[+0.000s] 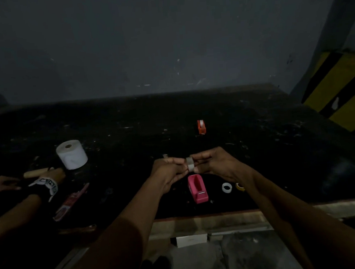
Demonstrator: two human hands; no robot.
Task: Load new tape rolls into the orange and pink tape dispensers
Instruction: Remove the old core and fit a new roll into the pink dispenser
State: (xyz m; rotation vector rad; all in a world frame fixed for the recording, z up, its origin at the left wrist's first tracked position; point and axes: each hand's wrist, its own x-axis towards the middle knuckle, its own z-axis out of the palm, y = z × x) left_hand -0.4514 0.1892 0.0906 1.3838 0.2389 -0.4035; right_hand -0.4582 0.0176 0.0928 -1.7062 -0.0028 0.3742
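Both of my hands meet above the dark table, pinching a small clear tape roll (190,164) between them. My left hand (168,170) grips it from the left and my right hand (215,162) from the right. Just below the roll sits the pink dispenser (197,188), its well open and empty. The orange dispenser (201,126) stands farther back with a whitish roll showing in it. A white ring (227,187) and a yellowish ring (239,186) lie right of the pink dispenser.
A big white paper roll (72,154) stands at the left. Another person's hand with a patterned wristband (46,184) rests near a wooden handle (35,172). A pinkish packet (71,202) lies beside it. A yellow-and-black striped pillar (343,91) rises at the right.
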